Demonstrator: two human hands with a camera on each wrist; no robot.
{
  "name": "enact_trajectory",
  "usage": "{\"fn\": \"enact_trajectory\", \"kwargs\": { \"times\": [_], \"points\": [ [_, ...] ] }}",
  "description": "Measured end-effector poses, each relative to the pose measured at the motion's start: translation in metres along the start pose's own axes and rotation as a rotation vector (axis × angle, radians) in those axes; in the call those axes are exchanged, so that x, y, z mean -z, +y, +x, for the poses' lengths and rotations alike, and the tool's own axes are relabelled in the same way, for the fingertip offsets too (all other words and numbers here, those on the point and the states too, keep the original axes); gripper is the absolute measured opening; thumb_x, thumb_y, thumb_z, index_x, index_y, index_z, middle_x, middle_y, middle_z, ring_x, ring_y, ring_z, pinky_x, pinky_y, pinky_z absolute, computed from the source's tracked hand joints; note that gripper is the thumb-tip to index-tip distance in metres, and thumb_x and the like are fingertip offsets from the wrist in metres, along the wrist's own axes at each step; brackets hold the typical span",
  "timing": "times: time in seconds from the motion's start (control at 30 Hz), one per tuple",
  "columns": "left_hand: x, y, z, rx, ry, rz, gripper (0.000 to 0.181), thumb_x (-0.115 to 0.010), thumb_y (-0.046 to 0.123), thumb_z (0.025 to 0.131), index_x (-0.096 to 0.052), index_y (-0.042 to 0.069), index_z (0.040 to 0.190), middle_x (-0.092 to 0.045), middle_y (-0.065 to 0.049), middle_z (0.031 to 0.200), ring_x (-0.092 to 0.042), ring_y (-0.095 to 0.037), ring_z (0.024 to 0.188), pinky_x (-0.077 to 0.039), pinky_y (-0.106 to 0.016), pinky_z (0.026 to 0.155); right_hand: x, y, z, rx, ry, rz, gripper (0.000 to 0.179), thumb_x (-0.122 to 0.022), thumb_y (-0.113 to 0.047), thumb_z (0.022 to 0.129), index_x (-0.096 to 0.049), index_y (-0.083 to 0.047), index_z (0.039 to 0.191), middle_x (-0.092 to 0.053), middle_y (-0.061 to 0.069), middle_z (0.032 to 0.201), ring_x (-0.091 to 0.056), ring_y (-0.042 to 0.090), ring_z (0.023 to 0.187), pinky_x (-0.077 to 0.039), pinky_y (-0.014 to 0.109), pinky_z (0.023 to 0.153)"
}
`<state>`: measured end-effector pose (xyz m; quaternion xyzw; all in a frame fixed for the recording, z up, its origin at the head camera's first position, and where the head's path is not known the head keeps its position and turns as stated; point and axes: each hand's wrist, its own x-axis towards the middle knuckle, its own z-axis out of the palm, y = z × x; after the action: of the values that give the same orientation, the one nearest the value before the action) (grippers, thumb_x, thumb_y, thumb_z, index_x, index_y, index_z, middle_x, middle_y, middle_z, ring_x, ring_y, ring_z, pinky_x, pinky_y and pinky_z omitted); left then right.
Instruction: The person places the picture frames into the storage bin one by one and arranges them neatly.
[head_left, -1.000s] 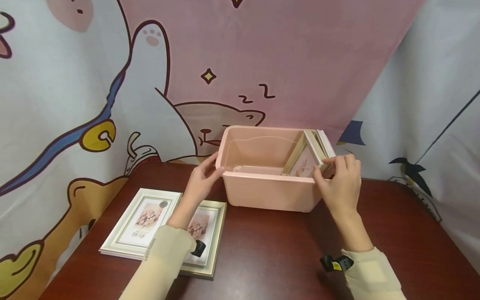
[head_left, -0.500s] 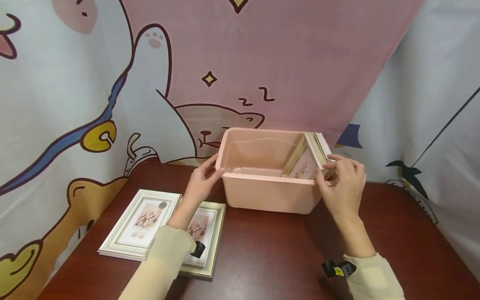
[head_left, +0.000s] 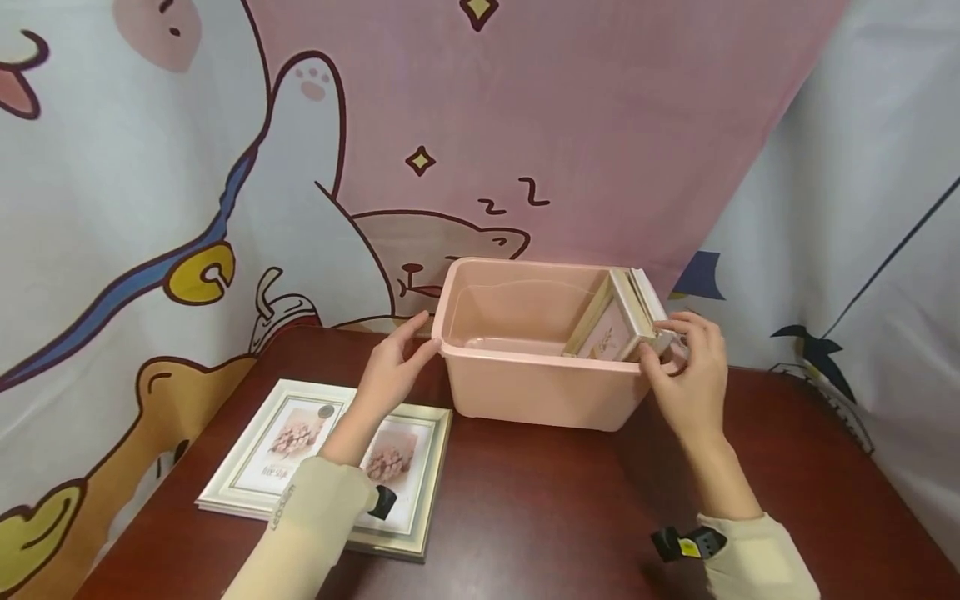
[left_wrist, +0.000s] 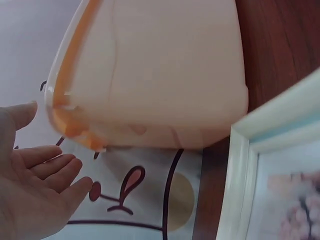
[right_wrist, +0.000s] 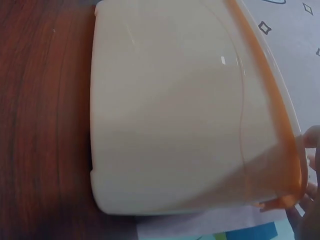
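A pink plastic bin (head_left: pixel 540 387) stands on the table. Several picture frames (head_left: pixel 633 304) lean inside its right end, with white and pale gold edges. My left hand (head_left: pixel 386 375) has its fingertips right at the bin's left rim; the left wrist view shows this hand (left_wrist: pixel 45 185) spread and apart from the bin wall (left_wrist: pixel 165 65). At the bin's right front corner is my right hand (head_left: pixel 693 375), thumb and fingers parted around the corner, close to the frame ends. In the right wrist view its fingers (right_wrist: pixel 311 192) show only at the edge, beside the rim.
On the dark red wooden table (head_left: pixel 547 500), left of the bin, lie a white picture frame (head_left: pixel 262 450) and a pale gold picture frame (head_left: pixel 397 475), side by side and partly under the left forearm. A cartoon-printed cloth (head_left: pixel 600 142) hangs close behind the bin.
My left hand has drawn slightly left from the bin rim. The right fingers have loosened at the frames' corner and moved a little right and down. The bin stays in place.
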<state>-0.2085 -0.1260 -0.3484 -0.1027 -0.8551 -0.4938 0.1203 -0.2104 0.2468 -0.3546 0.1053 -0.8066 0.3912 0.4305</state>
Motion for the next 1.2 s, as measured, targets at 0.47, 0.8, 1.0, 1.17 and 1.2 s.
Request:
{"fn": "enact_trajectory", "kwargs": {
  "times": [0.47,0.8,1.0,1.17,1.2],
  "points": [
    [0.045,-0.046,-0.032,0.158,-0.123,-0.010,0.060,-0.053,0.029,0.103,-0.035,0.001,0.153,-0.037,-0.026,0.156,-0.035,-0.042,0.146,-0.034,-0.056,0.118,0.016,0.012,-0.011,-0.495,-0.154,0.294,0.063,-0.069,-0.008,0.092,-0.045,-0.011,0.150,-0.051,0.006,0.150,-0.052,-0.005,0.123,-0.043,0.002,0.096],
    [0.068,-0.078,-0.065,0.282,-0.182,-0.024,0.060,-0.048,0.029,0.105,-0.032,-0.005,0.152,-0.034,-0.028,0.157,-0.034,-0.046,0.144,-0.031,-0.060,0.118,0.012,0.009,-0.014,-0.568,-0.134,0.455,0.061,-0.070,-0.005,0.091,-0.047,-0.007,0.148,-0.040,0.007,0.159,-0.050,0.002,0.133,-0.042,0.008,0.105],
    [0.075,-0.088,-0.077,0.317,-0.253,-0.131,0.062,-0.048,0.028,0.105,-0.028,-0.006,0.153,-0.029,-0.030,0.158,-0.041,-0.045,0.141,-0.041,-0.052,0.114,0.011,0.008,-0.015,-0.576,-0.108,0.484,0.060,-0.070,-0.003,0.090,-0.049,-0.007,0.147,-0.041,0.008,0.159,-0.052,0.002,0.131,-0.043,0.008,0.103],
    [0.078,-0.094,-0.086,0.347,-0.285,-0.200,0.061,-0.047,0.025,0.106,-0.026,-0.007,0.153,-0.026,-0.030,0.159,-0.039,-0.044,0.142,-0.046,-0.043,0.110,0.010,0.006,-0.017,-0.586,-0.098,0.504,0.060,-0.070,-0.003,0.090,-0.050,-0.008,0.146,-0.045,0.008,0.156,-0.056,-0.001,0.124,-0.045,0.005,0.097],
    [0.079,-0.094,-0.087,0.346,-0.287,-0.202,0.061,-0.047,0.025,0.106,-0.026,-0.008,0.153,-0.026,-0.031,0.159,-0.039,-0.044,0.142,-0.046,-0.043,0.111,0.010,0.006,-0.018,-0.588,-0.096,0.506,0.059,-0.070,-0.003,0.091,-0.050,-0.008,0.146,-0.046,0.008,0.155,-0.056,-0.002,0.123,-0.045,0.004,0.096]
  ]
}}
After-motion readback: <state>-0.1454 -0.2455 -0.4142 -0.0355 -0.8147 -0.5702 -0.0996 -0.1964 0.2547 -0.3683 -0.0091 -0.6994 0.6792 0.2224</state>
